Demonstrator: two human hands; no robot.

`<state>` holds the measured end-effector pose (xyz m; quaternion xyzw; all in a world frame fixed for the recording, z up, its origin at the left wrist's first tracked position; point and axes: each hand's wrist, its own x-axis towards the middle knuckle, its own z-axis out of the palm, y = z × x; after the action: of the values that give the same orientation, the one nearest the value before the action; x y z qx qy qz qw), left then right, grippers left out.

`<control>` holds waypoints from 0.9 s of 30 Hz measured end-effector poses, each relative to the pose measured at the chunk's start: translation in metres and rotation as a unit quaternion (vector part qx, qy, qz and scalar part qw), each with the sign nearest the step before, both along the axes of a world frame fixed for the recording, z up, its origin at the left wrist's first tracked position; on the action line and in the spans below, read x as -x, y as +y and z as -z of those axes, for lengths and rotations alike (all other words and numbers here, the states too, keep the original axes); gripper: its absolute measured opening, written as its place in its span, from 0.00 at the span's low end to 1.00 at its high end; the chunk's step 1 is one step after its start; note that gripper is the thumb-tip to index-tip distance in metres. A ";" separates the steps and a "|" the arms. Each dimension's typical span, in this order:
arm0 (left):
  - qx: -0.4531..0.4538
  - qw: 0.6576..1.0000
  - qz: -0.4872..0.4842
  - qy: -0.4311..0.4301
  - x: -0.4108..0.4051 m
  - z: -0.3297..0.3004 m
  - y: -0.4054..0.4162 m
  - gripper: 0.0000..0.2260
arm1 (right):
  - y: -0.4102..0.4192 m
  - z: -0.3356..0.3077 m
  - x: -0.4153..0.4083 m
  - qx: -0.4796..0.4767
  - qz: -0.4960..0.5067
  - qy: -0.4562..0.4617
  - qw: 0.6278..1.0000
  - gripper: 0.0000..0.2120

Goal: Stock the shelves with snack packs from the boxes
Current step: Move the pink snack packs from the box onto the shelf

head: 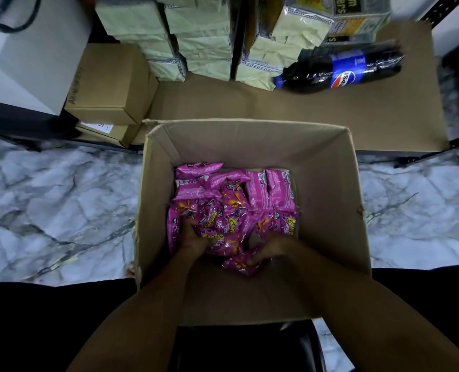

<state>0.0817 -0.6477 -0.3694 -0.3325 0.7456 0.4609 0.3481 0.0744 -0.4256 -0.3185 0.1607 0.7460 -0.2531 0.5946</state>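
Deep in the open cardboard box, both hands are sunk among glossy pink snack packs. The left hand has its fingers curled down into the crinkled foil, gripping packs at the left side of the heap. The right hand curls its fingers round one pink pack lying nearest the person, a little apart from the main heap. Beyond the fingertips of both hands, further packs lie flat or stand on edge against each other, filling the far half of the box floor; the bare brown bottom shows beneath the wrists.

The box has plain, matte corrugated walls with a frayed rim. It stands on a marble-patterned floor, veined grey and white. Past the box, well beyond the fingers, a low shelf lined with flat cardboard carries stacks of pale green wrapped packets, a dark cola bottle lying on its side in shiny plastic wrap, and small closed cartons at the left.
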 end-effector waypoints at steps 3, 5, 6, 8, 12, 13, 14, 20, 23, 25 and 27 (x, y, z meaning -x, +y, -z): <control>-0.030 0.999 -0.001 -0.044 -0.011 0.003 -0.002 0.43 | 0.000 0.014 -0.012 -0.006 -0.022 -0.015 1.000 0.46; -0.039 0.998 0.005 -0.046 -0.015 0.008 -0.003 0.42 | 0.001 0.016 -0.016 0.006 0.061 -0.015 0.998 0.41; -0.043 0.998 0.005 -0.038 -0.014 0.007 -0.003 0.40 | 0.000 0.017 -0.017 0.010 0.112 -0.012 0.994 0.37; -0.044 0.999 0.001 -0.026 -0.011 0.002 -0.001 0.36 | -0.002 0.019 -0.016 0.021 0.213 0.005 0.977 0.27; -0.039 0.998 -0.039 0.017 -0.007 -0.007 0.001 0.33 | -0.004 0.018 -0.010 0.008 0.307 0.095 0.947 0.24; -0.032 0.998 -0.037 0.032 -0.007 -0.009 0.001 0.33 | -0.003 0.013 -0.008 0.010 0.305 0.111 0.946 0.27; -0.031 0.997 -0.039 0.051 -0.007 -0.010 0.002 0.33 | -0.002 0.009 -0.008 0.019 0.309 0.120 0.943 0.30; -0.002 0.993 -0.038 0.111 -0.013 -0.027 0.004 0.14 | -0.005 -0.007 -0.018 0.060 0.400 0.183 0.896 0.40; -0.002 0.993 0.006 0.116 -0.014 -0.029 0.012 0.09 | -0.006 -0.013 -0.015 0.024 0.484 0.222 0.846 0.31; -0.016 0.993 0.024 0.113 -0.018 -0.035 0.013 0.09 | -0.008 -0.020 -0.016 0.031 0.522 0.228 0.822 0.23; -0.028 0.991 0.035 0.126 -0.019 -0.045 0.014 0.11 | -0.012 -0.025 -0.016 0.064 0.537 0.237 0.807 0.26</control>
<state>0.1010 -0.6340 -0.3244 -0.2358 0.7816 0.5073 0.2760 0.0906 -0.4381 -0.2940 0.4320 0.6404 -0.6098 0.1774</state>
